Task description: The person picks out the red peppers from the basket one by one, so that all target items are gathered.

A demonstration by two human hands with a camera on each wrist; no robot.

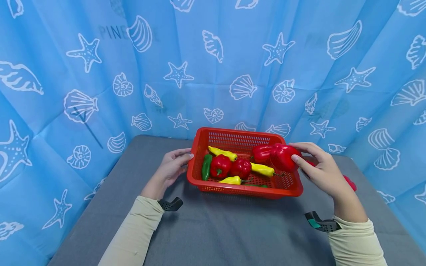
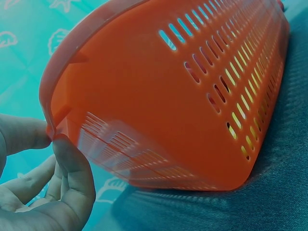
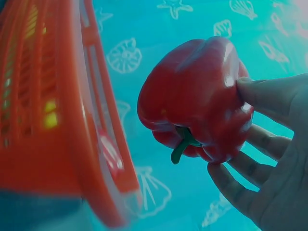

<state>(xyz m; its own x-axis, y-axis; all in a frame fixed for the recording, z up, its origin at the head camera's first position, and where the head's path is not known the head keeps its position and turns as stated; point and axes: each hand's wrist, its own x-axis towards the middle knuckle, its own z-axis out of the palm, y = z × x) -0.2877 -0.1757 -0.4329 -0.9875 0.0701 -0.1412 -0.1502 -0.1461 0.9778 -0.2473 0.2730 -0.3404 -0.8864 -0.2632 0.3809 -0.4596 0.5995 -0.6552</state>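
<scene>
We find the red bell pepper (image 1: 285, 158) at the basket's 3 o'clock, overlapping the right-hand rim in the head view; the right wrist view shows a gap between the two. The right hand (image 1: 317, 168) grasps it, thumb at the pepper's 2 o'clock and fingertips near 5 o'clock in that wrist view, with the green stem (image 3: 182, 144) pointing to 7 o'clock. We judge it light for its bulk and fairly stiff, though we cannot tell whether it is real or moulded. Its glossy, rounded skin looks slippery, so we favour a broad hold across the lobed shoulders, fingertips settled in the grooves, rather than a pinch on the stem, which may snap. Hard squeezing might dent the walls.

Next outward comes the red basket (image 1: 246, 189), slotted and probably light plastic that gives a little at the edge. The left hand (image 1: 171, 168) pinches its rim at 9 o'clock between thumb and fingers, a sensible place for steadying it.

Inside we see a green pepper (image 1: 206, 167) at 9 o'clock, a yellow pepper (image 1: 263, 169) near 4 o'clock, and a round red pepper (image 1: 240, 168) about the middle. Past the right hand, at its 4 o'clock, a partly hidden red object (image 1: 350, 183) shows. Beneath lies grey cloth (image 1: 233, 232); at 12 o'clock hangs a blue curtain (image 1: 216, 77).
</scene>
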